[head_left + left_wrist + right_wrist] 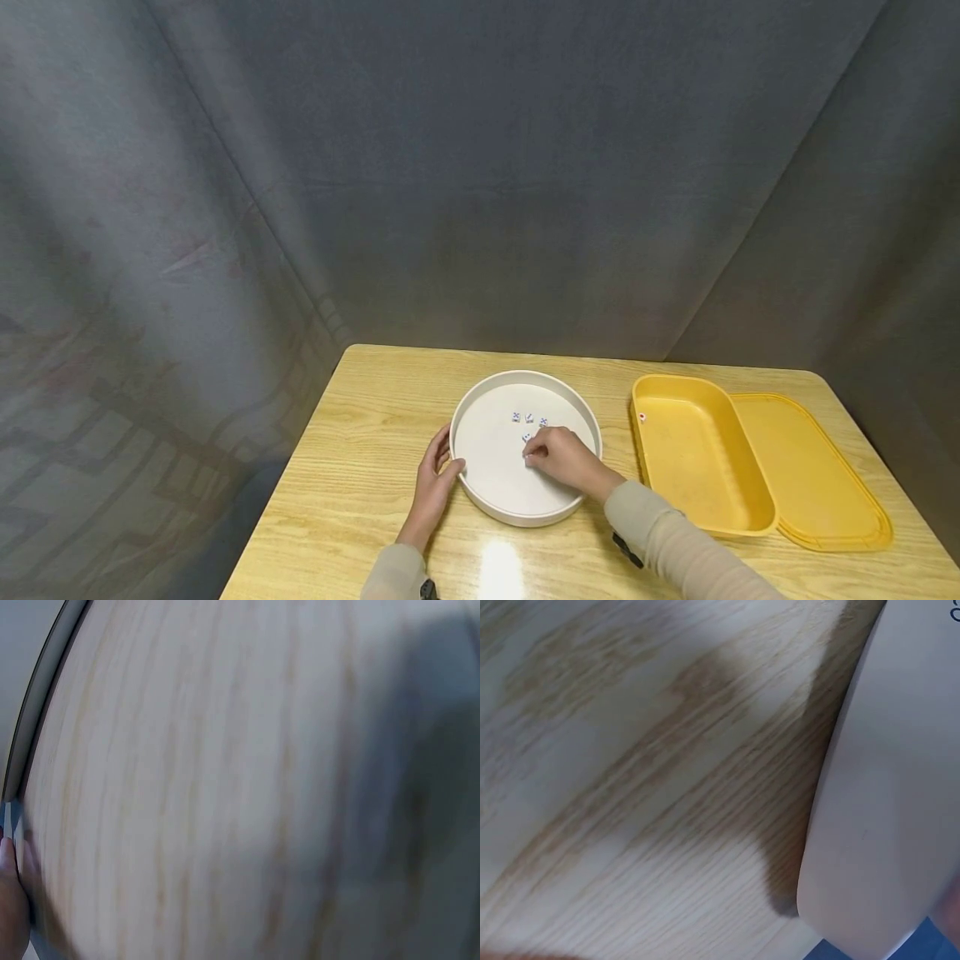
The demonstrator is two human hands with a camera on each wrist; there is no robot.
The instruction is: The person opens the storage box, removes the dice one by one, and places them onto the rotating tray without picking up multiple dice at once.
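1. The dice (528, 419) lie as a small cluster in the upper middle of the white tray (480, 492), low centre of the head view; three sit in a row and a fourth lies just below them, at the right hand's fingertips.
2. The right hand (562, 458) reaches into the tray with fingers bent down toward that lowest die (526, 437) — it looks like a pinch, but whether the die is actually gripped cannot be told at this size.
3. The left hand (435, 479) rests on the tray's left rim, fingers curled around it, steadying it.
4. Judged from this, the step in hand is picking up a single die; the next move would call for a firm fingertip pinch and a clean lift without knocking the row above.
5. To the right on the table (360, 467) sits a yellow box (701, 467) on its lid (817, 475) — a small red-and-white speck at the box's upper left rim may be another die.
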